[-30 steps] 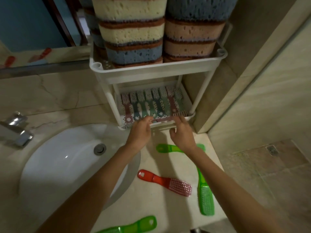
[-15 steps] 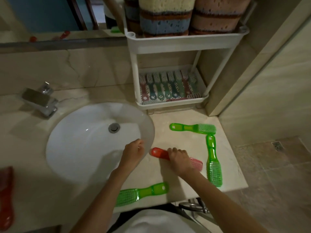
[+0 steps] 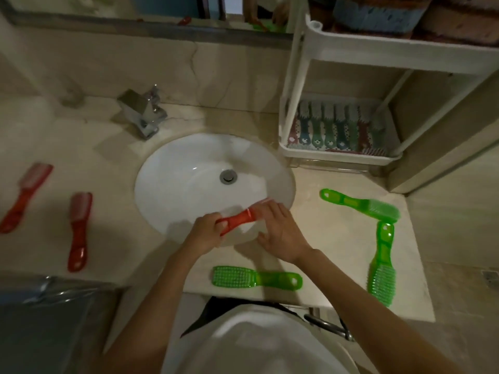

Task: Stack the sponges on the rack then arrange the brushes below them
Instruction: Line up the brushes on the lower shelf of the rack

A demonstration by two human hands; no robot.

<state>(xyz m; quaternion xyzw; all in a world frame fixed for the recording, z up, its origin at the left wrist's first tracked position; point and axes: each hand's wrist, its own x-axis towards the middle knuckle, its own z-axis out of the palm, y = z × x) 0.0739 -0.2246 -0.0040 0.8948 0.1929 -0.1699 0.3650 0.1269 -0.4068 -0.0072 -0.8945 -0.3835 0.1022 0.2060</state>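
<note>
A red brush (image 3: 240,220) is held over the sink's front rim. My left hand (image 3: 208,233) grips its handle end and my right hand (image 3: 280,233) covers its bristle end. The white rack (image 3: 337,155) stands at the back right. Sponges (image 3: 378,14) are stacked on its top shelf and several patterned brushes (image 3: 334,128) lie side by side on its lower shelf. Three green brushes lie on the counter: one (image 3: 359,205) right of the sink, one (image 3: 382,265) near the right edge, one (image 3: 256,277) at the front. Two red brushes (image 3: 78,230) (image 3: 25,195) lie to the left.
A white round sink (image 3: 194,182) sits in the marble counter, with a chrome tap (image 3: 143,112) behind it. A mirror edge runs along the back wall. A dark grey object (image 3: 48,319) is at the lower left. The tiled floor drops off at the right.
The red brush has been lifted off the counter and moved left over the sink's rim. My left hand has closed on its handle. The view has swung left, showing more of the left counter.
</note>
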